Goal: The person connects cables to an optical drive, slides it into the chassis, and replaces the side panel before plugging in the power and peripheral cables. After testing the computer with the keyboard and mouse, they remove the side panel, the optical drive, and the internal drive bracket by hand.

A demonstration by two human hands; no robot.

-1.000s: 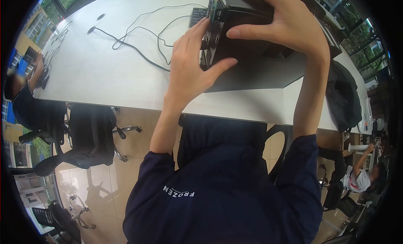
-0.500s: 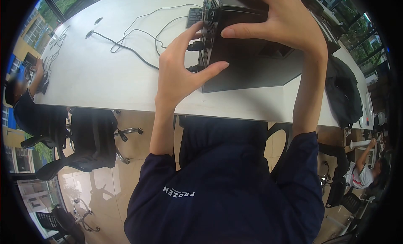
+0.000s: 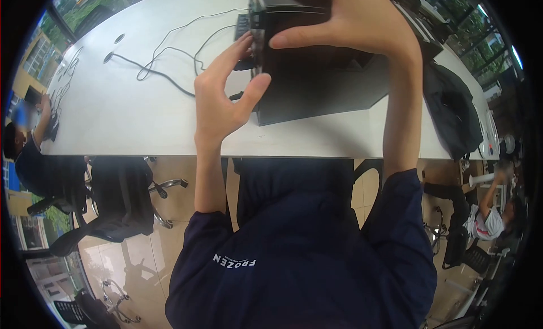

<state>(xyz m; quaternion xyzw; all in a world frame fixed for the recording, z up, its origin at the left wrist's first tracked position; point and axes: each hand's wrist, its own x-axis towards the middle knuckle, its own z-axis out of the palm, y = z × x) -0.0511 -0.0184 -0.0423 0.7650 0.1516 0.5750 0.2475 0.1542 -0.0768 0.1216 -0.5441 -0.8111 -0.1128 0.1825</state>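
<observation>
A black computer case (image 3: 322, 97) stands on the white table, its ported edge facing left with dark plugs and cables at it. My left hand (image 3: 223, 100) is at that edge, fingers up by the ports and thumb on or near the case's corner. Its fingers are apart and nothing shows held between them. Across the top of the case reaches my right hand (image 3: 350, 26), thumb stretched left over the dark side; its other fingers run out of view at the top. A black cable (image 3: 169, 80) leads from the ports to a table grommet (image 3: 108, 57).
The white table (image 3: 147, 119) carries thin cables and a keyboard (image 3: 242, 24) behind the case. A black bag (image 3: 452, 111) lies at the right. One person (image 3: 34, 131) sits at the far left, another (image 3: 486, 218) at the far right. Black chairs (image 3: 119, 199) stand at the left.
The view has shifted, so the case and both hands appear further left. My left thumb has drawn in towards the case's edge. My right hand stays over the case.
</observation>
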